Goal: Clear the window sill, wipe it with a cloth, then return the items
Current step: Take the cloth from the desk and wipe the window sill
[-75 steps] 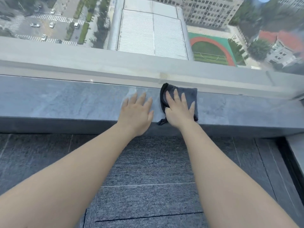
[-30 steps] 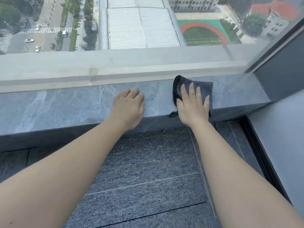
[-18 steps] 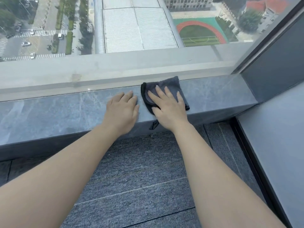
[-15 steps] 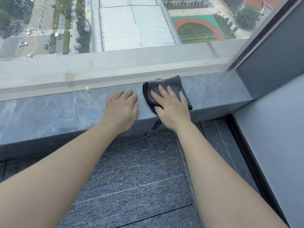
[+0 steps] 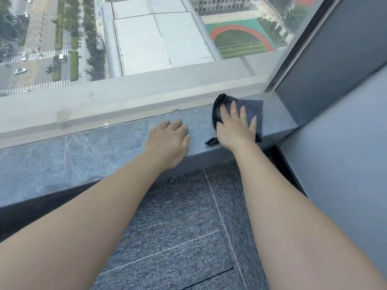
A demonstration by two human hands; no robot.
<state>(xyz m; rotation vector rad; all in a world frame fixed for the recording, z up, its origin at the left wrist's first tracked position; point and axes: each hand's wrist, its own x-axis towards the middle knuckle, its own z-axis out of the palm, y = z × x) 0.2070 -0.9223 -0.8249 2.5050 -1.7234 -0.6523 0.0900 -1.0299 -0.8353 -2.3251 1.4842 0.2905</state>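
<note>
A grey stone window sill runs below the glass, with nothing standing on it. A dark grey cloth lies flat on the sill near its right end. My right hand presses on the cloth with the palm down and the fingers spread. My left hand rests flat on the bare sill just left of the cloth, holding nothing. No other items from the sill are in view.
A grey wall closes the sill at the right, meeting the window frame in a corner close to the cloth. Grey carpet tiles cover the floor below. The sill stretches on to the left.
My right hand has slid the cloth to the right along the sill, up to the corner by the wall. My left hand followed, staying flat on the sill.
</note>
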